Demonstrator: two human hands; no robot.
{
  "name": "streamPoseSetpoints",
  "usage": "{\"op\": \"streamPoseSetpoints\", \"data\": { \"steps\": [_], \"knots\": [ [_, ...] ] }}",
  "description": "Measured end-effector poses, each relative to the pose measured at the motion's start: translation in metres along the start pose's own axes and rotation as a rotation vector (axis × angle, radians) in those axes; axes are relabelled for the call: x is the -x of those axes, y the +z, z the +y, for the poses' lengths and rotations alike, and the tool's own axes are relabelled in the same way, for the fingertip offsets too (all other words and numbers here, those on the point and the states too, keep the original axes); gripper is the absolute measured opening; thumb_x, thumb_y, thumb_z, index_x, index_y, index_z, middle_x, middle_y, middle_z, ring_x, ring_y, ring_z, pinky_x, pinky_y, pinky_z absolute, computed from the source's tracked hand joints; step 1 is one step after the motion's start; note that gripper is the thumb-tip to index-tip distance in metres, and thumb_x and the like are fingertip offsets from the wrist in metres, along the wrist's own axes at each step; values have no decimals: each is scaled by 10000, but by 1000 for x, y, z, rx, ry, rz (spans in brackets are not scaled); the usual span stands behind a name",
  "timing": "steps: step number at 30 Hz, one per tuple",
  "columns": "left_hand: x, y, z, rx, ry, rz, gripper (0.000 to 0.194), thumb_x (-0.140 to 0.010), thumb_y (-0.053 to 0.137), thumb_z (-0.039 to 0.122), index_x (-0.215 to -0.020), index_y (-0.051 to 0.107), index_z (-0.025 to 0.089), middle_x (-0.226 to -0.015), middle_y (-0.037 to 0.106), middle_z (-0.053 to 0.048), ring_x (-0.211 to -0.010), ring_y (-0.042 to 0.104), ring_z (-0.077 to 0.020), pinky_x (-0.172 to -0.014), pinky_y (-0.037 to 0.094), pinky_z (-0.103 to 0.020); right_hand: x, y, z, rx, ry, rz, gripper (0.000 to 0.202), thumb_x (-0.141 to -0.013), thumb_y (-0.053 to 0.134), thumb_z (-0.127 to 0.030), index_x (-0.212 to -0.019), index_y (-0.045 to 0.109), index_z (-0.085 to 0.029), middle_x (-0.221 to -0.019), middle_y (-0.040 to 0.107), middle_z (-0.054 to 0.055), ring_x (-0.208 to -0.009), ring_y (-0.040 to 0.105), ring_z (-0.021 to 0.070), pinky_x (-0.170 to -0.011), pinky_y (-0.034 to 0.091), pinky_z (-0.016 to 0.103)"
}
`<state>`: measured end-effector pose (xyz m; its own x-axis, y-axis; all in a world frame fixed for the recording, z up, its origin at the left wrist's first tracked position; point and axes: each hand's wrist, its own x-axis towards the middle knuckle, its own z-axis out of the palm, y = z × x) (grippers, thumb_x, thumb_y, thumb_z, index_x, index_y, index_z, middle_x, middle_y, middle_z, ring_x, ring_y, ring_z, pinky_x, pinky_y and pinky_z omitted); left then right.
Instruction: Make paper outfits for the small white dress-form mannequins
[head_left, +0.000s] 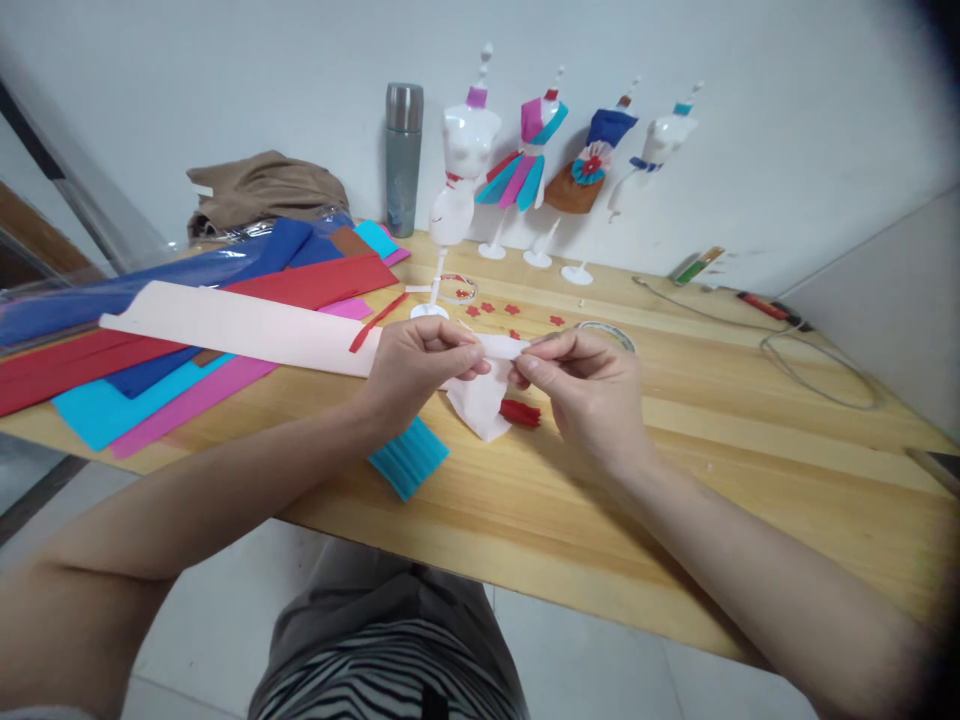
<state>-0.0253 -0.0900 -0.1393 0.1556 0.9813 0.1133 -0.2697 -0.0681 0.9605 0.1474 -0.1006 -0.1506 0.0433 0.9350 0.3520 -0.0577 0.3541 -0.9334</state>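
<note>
A pale pink piece of crepe paper is stretched between my two hands above the wooden table, its lower part hanging to a point. My left hand pinches its upper edge at one end, thumb against fingers. At the other end my right hand pinches the same edge. Just behind the pink piece lies a small folded red piece of paper, partly hidden. A pleated turquoise paper piece rests below my left wrist. The long pale pink paper strip runs leftward from behind my left hand.
Folded sheets in red, blue, turquoise and magenta pile up at the left. Several small mannequins stand along the wall, the nearest a white mannequin. Behind are a flask, red paper flowers, a tape roll and a cable.
</note>
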Motion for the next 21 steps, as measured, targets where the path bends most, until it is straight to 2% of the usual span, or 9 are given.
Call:
{"op": "streamPoseSetpoints", "data": {
  "steps": [5,11,21],
  "knots": [
    [-1,1,-1,30,-45,6,110,-615,748,149,-612,640,131,-613,722,-21,-628,706,-128,-646,551,-226,-1,1,2,-3,-30,12,153,-665,824,-258,-653,674,-229,-582,672,-30,-511,623,124,-527,543,269],
    [-2,0,-4,70,-82,-4,129,-601,746,116,-609,617,130,-604,719,-18,-605,695,-116,-625,536,-213,-1,0,1,85,-43,22,179,-684,824,-294,-671,651,-250,-587,659,-28,-503,616,144,-529,554,310],
    [-5,-5,-3,105,-115,-73,127,-635,769,176,-648,655,123,-638,732,-41,-663,720,-140,-671,563,-239,-4,-3,6,94,-85,44,145,-694,804,-224,-659,669,-263,-614,672,-19,-518,618,146,-550,565,331]
  ]
}}
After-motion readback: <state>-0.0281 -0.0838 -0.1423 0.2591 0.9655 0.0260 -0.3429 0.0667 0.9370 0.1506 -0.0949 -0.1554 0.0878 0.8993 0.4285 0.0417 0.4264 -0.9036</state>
